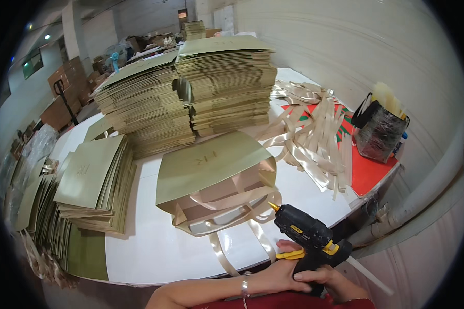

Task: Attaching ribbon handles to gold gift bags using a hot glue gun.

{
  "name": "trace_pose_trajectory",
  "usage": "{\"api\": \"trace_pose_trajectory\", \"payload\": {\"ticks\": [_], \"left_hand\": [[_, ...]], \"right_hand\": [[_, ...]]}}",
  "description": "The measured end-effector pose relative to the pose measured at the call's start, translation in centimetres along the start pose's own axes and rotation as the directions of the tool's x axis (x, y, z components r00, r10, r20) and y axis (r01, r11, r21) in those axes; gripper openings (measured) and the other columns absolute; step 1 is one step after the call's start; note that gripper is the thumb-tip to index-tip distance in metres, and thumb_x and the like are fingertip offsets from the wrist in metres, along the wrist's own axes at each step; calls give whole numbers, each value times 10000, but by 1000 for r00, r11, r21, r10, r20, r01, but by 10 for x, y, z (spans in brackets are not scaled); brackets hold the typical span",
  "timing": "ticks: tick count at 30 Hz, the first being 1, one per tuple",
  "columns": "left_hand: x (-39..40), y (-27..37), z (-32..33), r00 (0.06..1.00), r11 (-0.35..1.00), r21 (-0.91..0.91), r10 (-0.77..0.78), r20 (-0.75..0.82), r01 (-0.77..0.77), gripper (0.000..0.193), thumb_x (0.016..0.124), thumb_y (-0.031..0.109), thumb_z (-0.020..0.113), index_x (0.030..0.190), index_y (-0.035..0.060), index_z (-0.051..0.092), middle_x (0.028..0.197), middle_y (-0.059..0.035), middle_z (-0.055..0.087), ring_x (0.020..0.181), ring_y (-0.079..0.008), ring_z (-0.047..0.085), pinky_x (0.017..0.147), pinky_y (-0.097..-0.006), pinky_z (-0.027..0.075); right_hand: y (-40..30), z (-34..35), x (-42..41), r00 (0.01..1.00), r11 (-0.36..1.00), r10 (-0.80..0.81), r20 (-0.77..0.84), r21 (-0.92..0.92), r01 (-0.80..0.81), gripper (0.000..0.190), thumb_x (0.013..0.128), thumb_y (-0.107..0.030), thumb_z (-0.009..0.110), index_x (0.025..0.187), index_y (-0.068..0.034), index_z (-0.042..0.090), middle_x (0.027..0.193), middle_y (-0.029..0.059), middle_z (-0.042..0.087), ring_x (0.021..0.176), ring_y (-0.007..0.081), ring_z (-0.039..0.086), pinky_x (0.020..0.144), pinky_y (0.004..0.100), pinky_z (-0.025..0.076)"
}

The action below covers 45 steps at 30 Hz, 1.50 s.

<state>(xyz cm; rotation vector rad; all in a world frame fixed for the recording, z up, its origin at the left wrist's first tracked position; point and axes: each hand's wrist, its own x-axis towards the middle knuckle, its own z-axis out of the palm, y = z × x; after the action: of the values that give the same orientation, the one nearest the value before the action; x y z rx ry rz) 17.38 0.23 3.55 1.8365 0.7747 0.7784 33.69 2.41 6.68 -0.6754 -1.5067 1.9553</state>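
Observation:
A black and yellow hot glue gun is held near the table's front right corner, its yellow nozzle pointing up and left. A translucent glue stick juts from its rear. My left hand, with a metal band at the wrist, closes around the front of the grip below the yellow trigger. My right hand grips the handle from the other side. Left of the nozzle, a gold-green paper bag lies on its side, mouth towards me. Satin ribbon handles trail from it, two ends reaching the table edge.
Tall stacks of flat bags stand at the back of the white table; smaller piles line the left. Loose ribbons lie on a red sheet. A plastic-wrapped container holds glue sticks. A pipe runs along the right wall.

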Motion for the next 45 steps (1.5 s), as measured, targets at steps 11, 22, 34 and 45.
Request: {"api": "trace_pose_trajectory", "payload": {"ticks": [11, 22, 34, 45], "left_hand": [[-56, -45, -148, 571, 510, -761, -511, -643, -401, 237, 864, 124, 568, 1085, 42, 542, 1241, -129, 505, 1084, -248, 534, 922, -464, 434], [-41, 2, -111, 859, 611, -770, -281, -428, -183, 246, 738, 146, 591, 956, 33, 601, 1232, -230, 515, 1228, -376, 422, 1063, -566, 211], [25, 35, -374, 587, 542, -715, -428, -687, -441, 769, 900, 456, 513, 1368, -61, 191, 1373, -343, 267, 1309, -384, 300, 1025, -472, 366], [3, -38, -399, 490, 659, -535, -751, -442, 528, 538, 891, 524, 490, 828, 4, 613, 666, -70, 639, 524, -125, 618, 414, -213, 387]], "right_hand": [[21, -1, -6, 950, 938, -128, -283, 276, 209, 645, 602, -74, 665, 1195, 60, 449, 1227, 214, 511, 1173, 302, 481, 1047, 416, 326], [27, -5, 4, 968, 972, 63, -241, 235, -5, 628, 575, -63, 660, 1161, 61, 471, 1179, 234, 543, 1139, 330, 515, 1020, 435, 369], [37, 7, 10, 953, 962, -11, -303, 258, 93, 684, 565, -61, 657, 1207, 22, 439, 1182, 220, 533, 1171, 334, 487, 1054, 451, 316], [32, -6, 67, 995, 970, 71, -72, 238, -52, 575, 675, 5, 667, 1212, 15, 461, 1182, 150, 535, 1139, 244, 503, 1012, 381, 374]]}}
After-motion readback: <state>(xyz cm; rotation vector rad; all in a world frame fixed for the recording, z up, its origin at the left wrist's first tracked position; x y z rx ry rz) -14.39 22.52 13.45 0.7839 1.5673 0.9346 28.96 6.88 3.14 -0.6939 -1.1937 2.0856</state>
